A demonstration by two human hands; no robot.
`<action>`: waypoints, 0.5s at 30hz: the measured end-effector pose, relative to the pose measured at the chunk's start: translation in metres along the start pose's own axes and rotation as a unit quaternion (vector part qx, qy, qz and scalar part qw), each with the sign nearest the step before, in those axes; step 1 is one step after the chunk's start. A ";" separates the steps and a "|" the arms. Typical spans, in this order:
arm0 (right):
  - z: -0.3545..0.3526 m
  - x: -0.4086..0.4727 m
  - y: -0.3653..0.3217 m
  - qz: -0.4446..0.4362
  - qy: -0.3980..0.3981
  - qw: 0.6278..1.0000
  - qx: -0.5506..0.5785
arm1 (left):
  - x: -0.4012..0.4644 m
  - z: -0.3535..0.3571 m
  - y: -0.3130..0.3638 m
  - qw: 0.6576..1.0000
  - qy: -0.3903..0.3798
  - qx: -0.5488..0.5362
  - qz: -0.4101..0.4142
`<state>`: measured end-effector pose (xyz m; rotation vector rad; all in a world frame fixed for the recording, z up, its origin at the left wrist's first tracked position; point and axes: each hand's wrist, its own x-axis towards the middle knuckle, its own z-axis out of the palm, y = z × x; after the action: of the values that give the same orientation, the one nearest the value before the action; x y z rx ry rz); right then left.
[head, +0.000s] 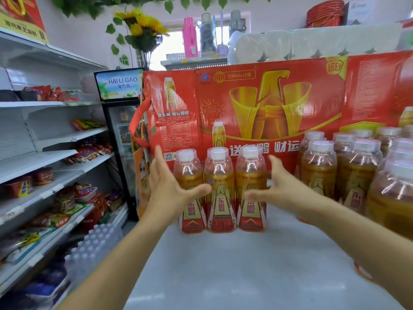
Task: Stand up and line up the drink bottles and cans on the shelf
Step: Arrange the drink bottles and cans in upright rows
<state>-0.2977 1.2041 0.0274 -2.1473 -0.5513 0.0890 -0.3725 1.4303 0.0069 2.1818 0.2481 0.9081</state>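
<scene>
Three amber drink bottles with white caps and red-gold labels stand upright side by side on the white shelf top (223, 260): a left bottle (190, 211), a middle bottle (220, 198) and a right bottle (251, 173). My left hand (169, 186) lies against the left bottle's side with straight fingers, its thumb reaching across toward the middle bottle. My right hand (281, 186) flanks the right bottle, fingers spread, thumb pointing at its front. Neither hand curls round a bottle.
A large red drink carton (268, 97) stands right behind the three bottles. Several more upright bottles (355, 173) crowd the right side. Snack shelves (44, 175) run along the left, with a drinks fridge (121, 121) and packs of water bottles (93, 247) below.
</scene>
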 end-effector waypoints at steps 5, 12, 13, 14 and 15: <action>0.044 -0.002 0.034 -0.018 0.042 0.999 -0.002 | -0.031 0.029 -0.033 0.993 -0.055 -0.060 -0.081; 0.056 0.008 0.033 -0.043 0.099 0.994 -0.031 | -0.026 0.048 -0.035 0.995 -0.017 -0.044 -0.083; 0.056 0.009 0.033 -0.044 0.098 0.994 -0.030 | -0.026 0.047 -0.035 0.995 -0.016 -0.046 -0.082; 0.056 0.011 0.032 -0.039 0.098 0.994 -0.030 | -0.026 0.047 -0.034 0.996 -0.015 -0.044 -0.081; 0.056 0.012 0.033 -0.035 0.096 0.994 -0.032 | -0.025 0.047 -0.034 0.996 -0.015 -0.042 -0.081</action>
<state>-0.2901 1.2351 -0.0304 -2.1678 -0.5216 -0.1733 -0.3560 1.4166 -0.0527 2.0626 0.3599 0.7812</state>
